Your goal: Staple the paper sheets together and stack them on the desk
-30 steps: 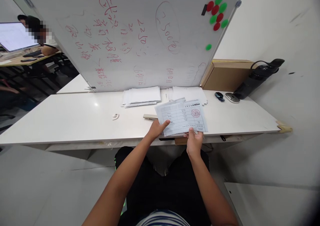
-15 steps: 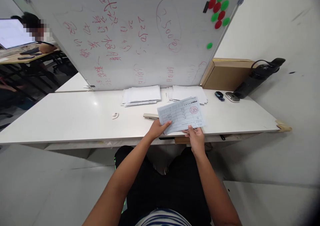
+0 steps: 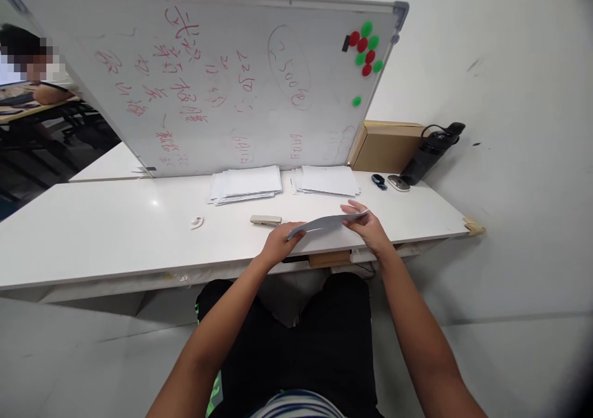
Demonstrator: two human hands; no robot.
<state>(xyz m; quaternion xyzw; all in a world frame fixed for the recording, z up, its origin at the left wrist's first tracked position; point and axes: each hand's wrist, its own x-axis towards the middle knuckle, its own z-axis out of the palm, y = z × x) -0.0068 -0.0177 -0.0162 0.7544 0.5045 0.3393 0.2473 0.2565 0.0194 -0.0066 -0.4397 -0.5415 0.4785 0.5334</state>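
Both my hands hold a thin sheaf of printed paper forms (image 3: 324, 222), seen nearly edge-on just above the front of the white desk (image 3: 115, 233). My left hand (image 3: 281, 242) pinches the left end. At the other end, my right hand (image 3: 368, 226) grips between thumb and fingers. The printed face is turned out of sight now. A beige stapler (image 3: 265, 220) lies beside my left hand, partly covered by it. Behind the sheaf, two paper stacks rest on the desk, a left stack (image 3: 248, 183) and a right stack (image 3: 327, 180).
A whiteboard (image 3: 208, 84) with red writing and round magnets stands behind the stacks. A cardboard box (image 3: 386, 149), black bottle (image 3: 433, 152), computer mouse (image 3: 398, 183) and dark watch-like item (image 3: 378, 180) sit at right. A white curved item (image 3: 197, 222) lies left. Another person (image 3: 37, 72) sits far left.
The sheaf has tipped from showing its printed face to nearly edge-on. My right hand has moved up to its right end. The camera view has shifted, too.
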